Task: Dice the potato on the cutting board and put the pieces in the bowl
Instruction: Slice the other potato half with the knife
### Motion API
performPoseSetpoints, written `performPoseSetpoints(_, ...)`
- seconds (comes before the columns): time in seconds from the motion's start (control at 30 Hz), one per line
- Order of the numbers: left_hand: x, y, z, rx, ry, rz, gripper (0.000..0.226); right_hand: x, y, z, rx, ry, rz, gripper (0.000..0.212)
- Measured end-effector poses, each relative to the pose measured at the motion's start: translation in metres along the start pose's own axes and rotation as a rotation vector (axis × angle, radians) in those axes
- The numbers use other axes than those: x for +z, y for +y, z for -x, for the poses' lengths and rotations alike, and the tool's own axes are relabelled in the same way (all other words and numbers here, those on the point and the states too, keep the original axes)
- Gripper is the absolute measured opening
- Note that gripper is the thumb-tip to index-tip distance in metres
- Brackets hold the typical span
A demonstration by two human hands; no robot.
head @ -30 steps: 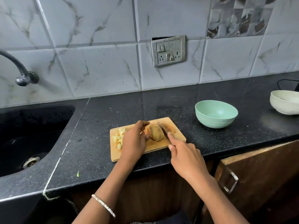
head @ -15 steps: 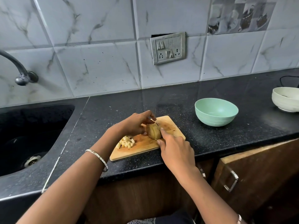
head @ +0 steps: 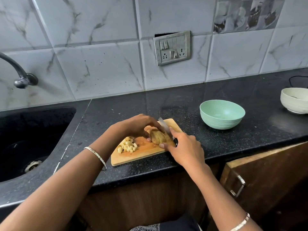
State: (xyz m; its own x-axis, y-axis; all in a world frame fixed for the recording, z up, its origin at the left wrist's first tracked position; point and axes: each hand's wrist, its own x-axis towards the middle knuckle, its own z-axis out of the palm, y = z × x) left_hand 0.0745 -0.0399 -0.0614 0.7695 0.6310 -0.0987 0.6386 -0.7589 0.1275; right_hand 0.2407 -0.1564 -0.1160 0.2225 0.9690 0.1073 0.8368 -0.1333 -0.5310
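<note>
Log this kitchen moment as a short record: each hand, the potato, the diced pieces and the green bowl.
left hand: holds the potato steady
right hand: grips the knife, blade at the potato's right end
potato: shows slice lines, on the cutting board
diced pieces: small pile on the board's left part
green bowl: on the counter, right of the board, no pieces visible inside

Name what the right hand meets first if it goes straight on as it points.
Likely the potato, just ahead of the right hand, which points back-left along its knife; the left hand holds the potato just beyond. Depth is unclear.
</note>
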Motion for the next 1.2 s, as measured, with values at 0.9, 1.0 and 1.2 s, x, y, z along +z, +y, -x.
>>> performPoseSetpoints(0.9,-0.001,-0.012,0.013,-0.169,-0.141,0.214,0.093,0.006,0.030,-0.011,0.009,0.097,-0.482,0.053)
performPoseSetpoints(1.0,0.004,-0.011,0.006,-0.144,-0.111,0.238,0.082,0.006,0.029,-0.009,0.011,0.100,-0.477,0.053)
performPoseSetpoints(1.2,0.004,-0.004,0.005,-0.189,0.016,0.166,0.085,0.007,0.027,-0.010,0.024,0.093,-0.465,0.055)
